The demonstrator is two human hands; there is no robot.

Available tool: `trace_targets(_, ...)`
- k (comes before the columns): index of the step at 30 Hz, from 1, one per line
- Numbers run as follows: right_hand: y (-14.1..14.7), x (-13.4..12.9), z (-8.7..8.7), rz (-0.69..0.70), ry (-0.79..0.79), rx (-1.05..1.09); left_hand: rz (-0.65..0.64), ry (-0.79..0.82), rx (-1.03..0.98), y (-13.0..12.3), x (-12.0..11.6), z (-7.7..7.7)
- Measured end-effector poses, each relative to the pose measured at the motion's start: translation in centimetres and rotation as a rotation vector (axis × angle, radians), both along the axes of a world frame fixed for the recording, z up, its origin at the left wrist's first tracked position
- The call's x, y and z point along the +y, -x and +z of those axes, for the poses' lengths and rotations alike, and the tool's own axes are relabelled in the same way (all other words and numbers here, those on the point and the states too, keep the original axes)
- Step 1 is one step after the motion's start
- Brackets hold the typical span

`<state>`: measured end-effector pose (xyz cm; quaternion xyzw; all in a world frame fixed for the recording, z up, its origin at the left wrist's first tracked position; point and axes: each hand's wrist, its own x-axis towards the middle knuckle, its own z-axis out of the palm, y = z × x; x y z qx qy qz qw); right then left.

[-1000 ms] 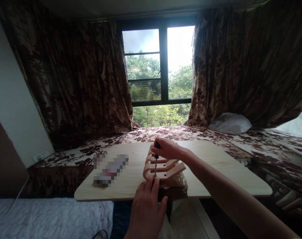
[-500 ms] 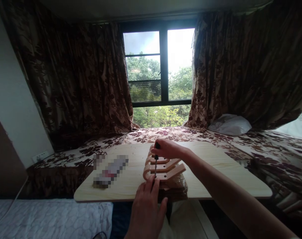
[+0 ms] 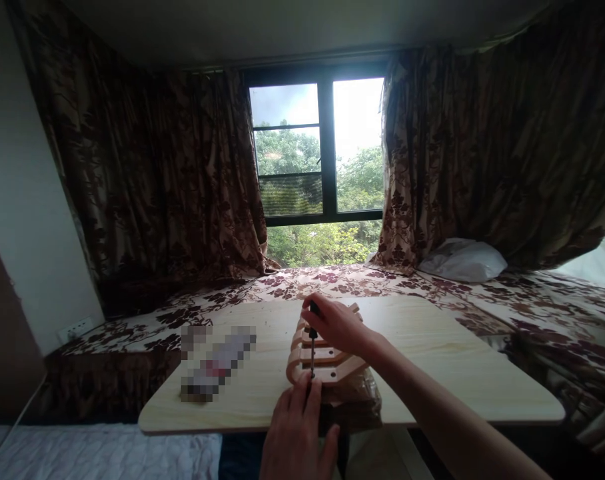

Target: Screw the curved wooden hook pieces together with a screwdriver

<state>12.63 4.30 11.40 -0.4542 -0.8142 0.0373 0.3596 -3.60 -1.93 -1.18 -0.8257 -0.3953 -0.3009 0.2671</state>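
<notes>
My right hand (image 3: 338, 325) is wrapped round the dark handle of a screwdriver (image 3: 313, 347), held upright with its shaft pointing down. The tip meets the nearest strip of a pale, curved wooden rack (image 3: 340, 373), close to a dark hole or screw head. This rack has several bent strips side by side with dark holes in them. My left hand (image 3: 298, 427) lies at the near edge of the rack, fingers stretched forward around the screwdriver's tip and thumb apart. Beneath the rack is a brown, plastic-wrapped package (image 3: 360, 402).
The light wood table (image 3: 447, 373) has rounded corners. On its left lies a pixelated, blurred-out object (image 3: 217, 367). Behind stands a flower-patterned ledge (image 3: 327, 279) with a white plastic bag (image 3: 462, 260), below a window (image 3: 325, 153) between patterned curtains.
The view has tilted up slightly, so everything sits lower in the picture. My right hand has turned on the screwdriver handle; my left fingers stay by the tip.
</notes>
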Motion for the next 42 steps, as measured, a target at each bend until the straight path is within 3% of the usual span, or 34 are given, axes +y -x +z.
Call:
trace_targets(6, 0.5, 0.0, -0.5, -0.028, -0.016, 0.048, 0.007, -0.098, 0.05, 0.5, 1.0, -1.0)
trace_targets(21, 0.5, -0.2, -0.7, -0.038, -0.027, 0.054, -0.001, -0.131, 0.04, 0.3, 1.1, -0.6)
trace_targets(28, -0.1, 0.6, -0.3, -0.113, 0.003, -0.027, 0.009, -0.139, 0.034, 0.3, 0.8, -0.7)
trace_targets(34, -0.9, 0.0, 0.6, -0.063, 0.002, -0.124, 0.0, -0.116, 0.024, 0.4, 0.9, -0.8)
trace_targets(42, -0.7, 0.9, 0.6, -0.157, 0.036, -0.181, 0.028, -0.13, 0.05, -0.2, 0.2, -0.2)
